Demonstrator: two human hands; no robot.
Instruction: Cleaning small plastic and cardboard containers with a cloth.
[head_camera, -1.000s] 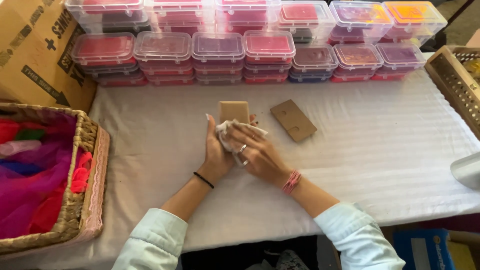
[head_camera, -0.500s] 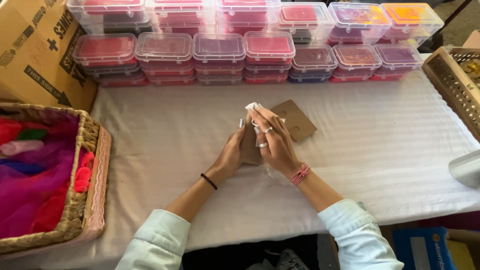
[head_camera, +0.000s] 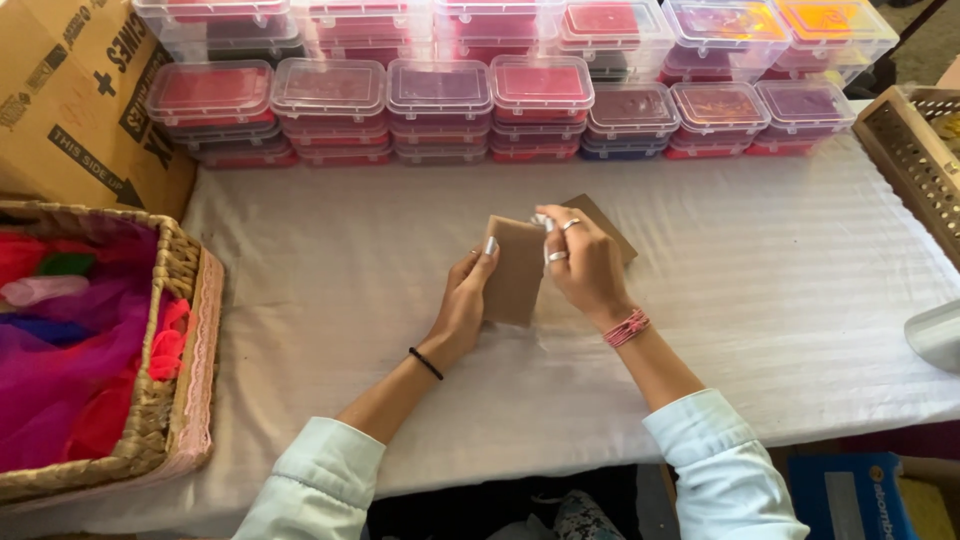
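My left hand (head_camera: 462, 305) holds a small flat brown cardboard piece (head_camera: 514, 268) upright by its left edge, above the white-covered table (head_camera: 330, 290). My right hand (head_camera: 583, 265) grips the piece's right edge, and a scrap of white paper or cloth (head_camera: 541, 221) shows at its fingertips. A second brown cardboard piece (head_camera: 615, 232) lies flat on the table just behind my right hand, partly hidden by it.
Rows of stacked clear plastic boxes (head_camera: 440, 95) with red, pink and purple contents line the table's far edge. A wicker basket (head_camera: 175, 330) with bright fabrics sits at the left, a cardboard carton (head_camera: 75, 100) behind it, a wooden tray (head_camera: 910, 160) at the right.
Both hands have lifted and shifted right. The crumpled white material that was between them is now nearly out of sight, and the brown piece stands turned up between both hands.
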